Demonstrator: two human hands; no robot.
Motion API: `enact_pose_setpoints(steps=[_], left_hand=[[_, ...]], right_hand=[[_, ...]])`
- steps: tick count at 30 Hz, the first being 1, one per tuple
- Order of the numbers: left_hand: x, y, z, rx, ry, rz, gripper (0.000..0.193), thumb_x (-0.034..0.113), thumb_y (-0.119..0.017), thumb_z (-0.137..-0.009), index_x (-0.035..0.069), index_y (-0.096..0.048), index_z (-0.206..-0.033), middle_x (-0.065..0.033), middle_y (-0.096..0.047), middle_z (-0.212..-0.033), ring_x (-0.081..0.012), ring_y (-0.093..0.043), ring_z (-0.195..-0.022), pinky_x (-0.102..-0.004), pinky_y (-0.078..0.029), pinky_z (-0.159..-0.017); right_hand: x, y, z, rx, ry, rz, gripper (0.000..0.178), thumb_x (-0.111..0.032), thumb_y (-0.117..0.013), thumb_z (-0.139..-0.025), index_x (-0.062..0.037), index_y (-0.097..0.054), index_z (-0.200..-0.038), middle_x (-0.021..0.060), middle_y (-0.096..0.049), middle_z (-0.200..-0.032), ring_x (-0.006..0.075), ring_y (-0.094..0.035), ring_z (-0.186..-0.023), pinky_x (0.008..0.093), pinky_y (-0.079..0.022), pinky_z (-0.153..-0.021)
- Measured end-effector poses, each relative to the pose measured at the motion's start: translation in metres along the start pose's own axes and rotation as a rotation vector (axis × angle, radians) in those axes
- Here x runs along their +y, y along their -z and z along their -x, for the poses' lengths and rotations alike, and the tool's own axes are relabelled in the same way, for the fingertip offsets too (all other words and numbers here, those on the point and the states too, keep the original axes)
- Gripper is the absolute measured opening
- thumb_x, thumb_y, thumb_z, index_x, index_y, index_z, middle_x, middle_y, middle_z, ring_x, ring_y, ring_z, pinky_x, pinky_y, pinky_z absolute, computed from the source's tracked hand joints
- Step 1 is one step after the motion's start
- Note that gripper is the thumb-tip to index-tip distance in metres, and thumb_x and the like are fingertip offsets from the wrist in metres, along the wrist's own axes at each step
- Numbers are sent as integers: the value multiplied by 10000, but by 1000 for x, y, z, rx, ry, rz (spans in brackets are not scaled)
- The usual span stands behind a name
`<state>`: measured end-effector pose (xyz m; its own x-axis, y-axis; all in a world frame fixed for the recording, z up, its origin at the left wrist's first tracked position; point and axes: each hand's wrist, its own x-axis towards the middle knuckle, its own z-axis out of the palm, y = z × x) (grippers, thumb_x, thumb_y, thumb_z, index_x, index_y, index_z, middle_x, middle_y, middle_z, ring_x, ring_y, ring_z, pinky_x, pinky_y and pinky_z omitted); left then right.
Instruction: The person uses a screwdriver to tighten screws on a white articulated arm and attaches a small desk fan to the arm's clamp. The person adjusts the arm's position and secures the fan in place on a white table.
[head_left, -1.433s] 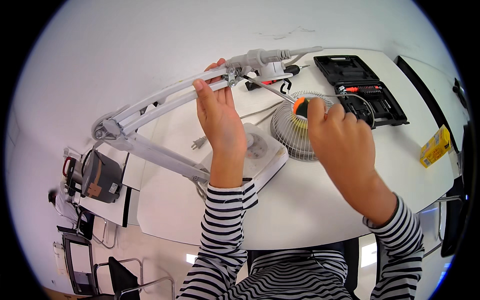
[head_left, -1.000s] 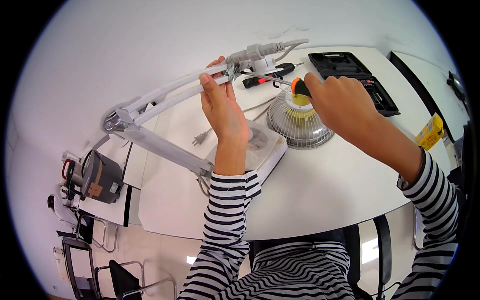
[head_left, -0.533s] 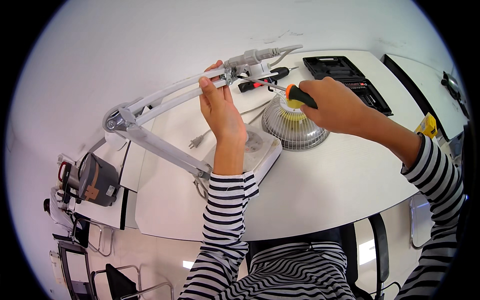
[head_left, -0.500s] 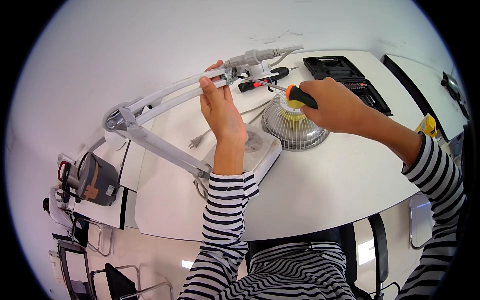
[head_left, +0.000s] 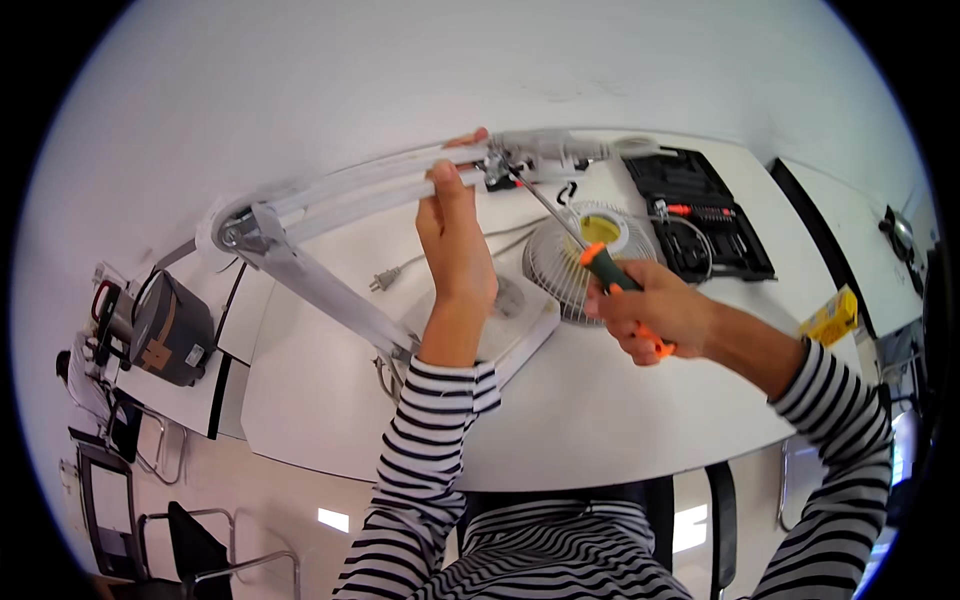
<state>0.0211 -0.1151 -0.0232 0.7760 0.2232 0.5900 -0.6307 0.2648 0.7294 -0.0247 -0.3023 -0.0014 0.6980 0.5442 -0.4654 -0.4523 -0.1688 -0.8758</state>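
My left hand (head_left: 458,240) grips the end of a white jointed lamp arm (head_left: 330,292), thumb in front and fingers behind. In my right hand (head_left: 668,312) is a screwdriver (head_left: 603,265) with a dark green and orange handle. Its shaft slants up and left, its tip at the metal joint (head_left: 494,166) beside my left hand; whether it touches a screw cannot be made out. A grey cable connector (head_left: 545,146), blurred, runs along the arm's end. Below the shaft, a round wire-caged lamp head (head_left: 556,268) rests on the table near the lamp's white base (head_left: 530,335).
On the white table (head_left: 600,420) lie a plug (head_left: 384,279) with its cord, an open black tool case (head_left: 715,238) and a yellow box (head_left: 832,316). A grey bin-like container (head_left: 172,328) stands on a side table at left. Chairs (head_left: 200,545) stand beyond.
My right hand has come down and nearer me, and the screwdriver now slants more steeply, with more of its handle showing. The lamp arm's end and my left hand sit slightly farther right.
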Motion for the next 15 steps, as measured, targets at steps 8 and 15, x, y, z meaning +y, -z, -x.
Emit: enact_pose_setpoints(steps=[8,15], left_hand=[[1,-3,4,63,35,38,468,430,-379,-919,25,-518,-1109,-50,-513,-1186,-117,-440,-1062,-298,-279,-990],[2,2,3,8,40,16,504,416,-308,-936,-12,-435,-1170,-151,-438,-1256,-209,-370,-1211,-354,-224,-1061]], right_hand=[[16,18,3,762,931,1503,346,-105,-603,-747,-10,-495,-1061,20,-451,-640,105,-454,-458,223,-373,-394],[11,10,-6,1120,974,2027,273,-205,-557,-831,5,-553,-1003,18,-445,-611,103,-400,-452,218,-351,-372]])
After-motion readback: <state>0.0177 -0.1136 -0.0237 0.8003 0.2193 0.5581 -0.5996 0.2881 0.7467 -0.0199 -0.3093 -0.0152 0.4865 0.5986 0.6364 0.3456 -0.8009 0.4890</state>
